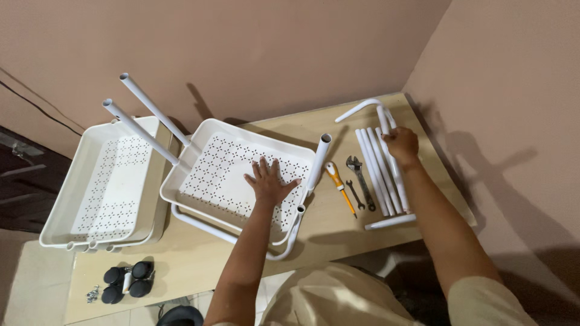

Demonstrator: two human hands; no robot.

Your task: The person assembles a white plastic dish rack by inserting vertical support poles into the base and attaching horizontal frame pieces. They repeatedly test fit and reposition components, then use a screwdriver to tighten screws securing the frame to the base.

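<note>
My left hand [269,181] lies flat, fingers spread, on the perforated bottom of a white plastic tray [211,145] that sits tilted on a white tube frame [199,224]. White tubes stand up from the tray's corners: two long ones [148,130] at the left, a short one [319,160] at the right. My right hand [402,145] closes on one of several white tubes [377,175] lying side by side on the wooden table [338,235], next to a curved white handle tube [362,107].
A stack of white perforated trays [99,187] sits at the left. An orange-handled screwdriver [339,184], an adjustable wrench [359,178] and a small spanner [353,194] lie between tray and tubes. Black caster wheels [127,281] and small screws [92,294] rest near the front left edge. Walls close in behind and right.
</note>
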